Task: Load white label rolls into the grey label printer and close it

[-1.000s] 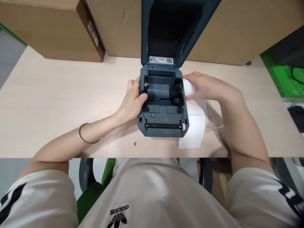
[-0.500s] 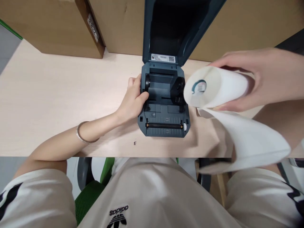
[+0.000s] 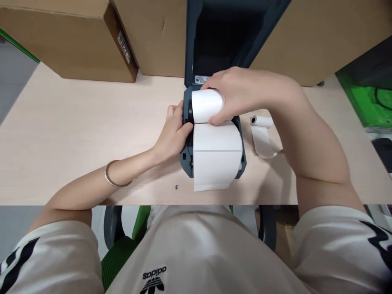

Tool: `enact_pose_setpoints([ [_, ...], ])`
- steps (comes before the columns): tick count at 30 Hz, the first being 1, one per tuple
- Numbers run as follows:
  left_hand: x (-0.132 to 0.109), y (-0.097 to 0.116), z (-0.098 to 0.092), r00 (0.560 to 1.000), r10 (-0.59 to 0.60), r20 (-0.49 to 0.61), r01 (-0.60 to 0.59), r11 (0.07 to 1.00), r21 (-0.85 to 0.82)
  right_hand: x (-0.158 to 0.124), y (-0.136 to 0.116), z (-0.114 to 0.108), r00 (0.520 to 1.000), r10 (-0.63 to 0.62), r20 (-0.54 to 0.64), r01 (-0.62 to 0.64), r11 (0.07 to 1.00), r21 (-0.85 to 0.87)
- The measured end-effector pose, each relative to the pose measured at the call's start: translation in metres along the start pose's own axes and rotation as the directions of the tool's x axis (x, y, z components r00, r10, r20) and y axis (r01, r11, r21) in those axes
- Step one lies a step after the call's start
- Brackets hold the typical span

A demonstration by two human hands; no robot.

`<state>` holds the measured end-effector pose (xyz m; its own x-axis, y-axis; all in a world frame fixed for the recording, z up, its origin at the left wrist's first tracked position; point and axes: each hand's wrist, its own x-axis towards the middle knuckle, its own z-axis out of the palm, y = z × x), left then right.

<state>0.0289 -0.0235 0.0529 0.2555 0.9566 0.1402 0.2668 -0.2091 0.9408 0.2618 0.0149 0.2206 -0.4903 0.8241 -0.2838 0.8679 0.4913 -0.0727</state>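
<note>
A dark blue label printer [image 3: 187,158] stands on the table with its lid [image 3: 191,45] raised. My left hand [image 3: 174,132] grips the printer's left side, thumb over the edge by the black roll holder. A white label roll [image 3: 206,105] lies inside the printer's bay, and my right hand [image 3: 228,96] is closed round its right end. From the roll a loose strip of labels [image 3: 217,159] runs toward me over the printer's front and past its edge. My right hand hides the right-hand roll holder.
To the right of the printer lies a small white paper roll [image 3: 262,121] with its end unrolled. Cardboard boxes [image 3: 73,45] stand along the back. The table's front edge is close to my body. A green surface [image 3: 367,102] shows at far right.
My right hand has carried the label roll leftward from beside the printer down into its bay. The loose strip now lies over the printer's front. My left hand has kept its grip.
</note>
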Motion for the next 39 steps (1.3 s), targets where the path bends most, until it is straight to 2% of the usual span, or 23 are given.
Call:
enact_pose_setpoints([
  [8,0.0,0.003,0.002,1.0,-0.002,0.002,0.002,1.0,-0.019,-0.003,-0.001,0.001,0.999,-0.031,0.007,0.031,0.998,0.053],
  [17,-0.003,0.008,0.003,1.0,0.027,-0.008,-0.027,0.999,-0.017,0.003,0.028,0.016,0.991,-0.103,-0.085,0.117,0.978,0.174],
  [22,-0.001,0.005,0.003,1.0,0.019,-0.016,-0.019,1.0,-0.007,0.012,0.031,0.027,0.985,-0.127,-0.114,0.14,0.984,0.11],
  [26,0.0,0.003,0.004,1.0,-0.001,-0.023,0.001,1.0,-0.008,0.018,0.022,0.041,0.98,-0.16,-0.12,0.164,0.986,0.029],
  [29,0.0,0.006,0.005,0.999,-0.014,-0.033,0.015,0.999,0.033,0.017,0.014,0.054,0.986,-0.128,-0.108,0.125,0.992,-0.03],
  [31,-0.001,0.008,0.005,0.999,-0.013,-0.029,0.015,0.998,0.061,0.009,0.009,0.062,0.985,-0.118,-0.125,0.11,0.991,-0.074],
  [33,-0.002,0.01,0.005,1.0,-0.008,-0.017,0.009,0.998,0.068,-0.01,0.003,0.069,0.971,-0.145,-0.192,0.126,0.986,-0.106],
  [36,-0.004,0.01,0.005,1.0,0.003,-0.009,-0.002,0.998,0.064,-0.054,-0.01,0.082,0.921,-0.225,-0.317,0.2,0.973,-0.112],
  [39,-0.004,0.008,0.005,1.0,0.008,-0.014,-0.007,0.998,0.063,-0.098,-0.024,0.105,0.857,-0.319,-0.404,0.302,0.947,-0.107],
])
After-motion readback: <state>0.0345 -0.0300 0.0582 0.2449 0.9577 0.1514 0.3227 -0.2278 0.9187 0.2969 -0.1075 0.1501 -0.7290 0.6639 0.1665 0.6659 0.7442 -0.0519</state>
